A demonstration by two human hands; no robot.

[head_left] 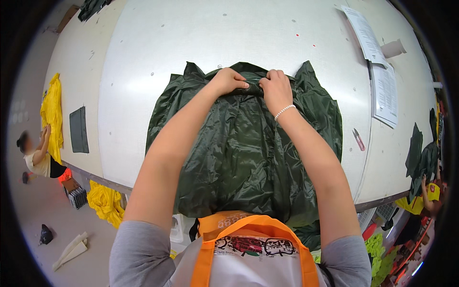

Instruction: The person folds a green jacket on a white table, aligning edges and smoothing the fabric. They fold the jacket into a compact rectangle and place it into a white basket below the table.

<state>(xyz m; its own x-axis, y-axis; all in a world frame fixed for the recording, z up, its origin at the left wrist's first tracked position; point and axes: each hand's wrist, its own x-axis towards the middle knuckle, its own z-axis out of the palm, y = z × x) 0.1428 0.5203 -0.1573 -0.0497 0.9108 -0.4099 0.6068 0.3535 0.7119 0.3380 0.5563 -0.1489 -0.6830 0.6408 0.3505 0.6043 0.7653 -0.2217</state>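
Observation:
A dark green, shiny garment [229,153] is spread over the pale table in front of me, its near end hanging over the edge against my orange apron. At its far end my left hand [229,81] pinches a folded or rolled edge between thumb and fingers. Close beside it, my right hand [276,88], with a beaded bracelet on the wrist, grips the same edge. Small thread snips [358,139] with a pinkish handle lie on the table to the right of the garment.
Printed sheets [377,62] lie at the right beside a white roll or cup [393,48]. A dark green fabric piece [79,129] is on the left. Farther left, a co-worker [40,155] handles yellow cloth [51,112]. Another person [431,193] works at far right. Yellow fabric [105,203] hangs below the table's left edge.

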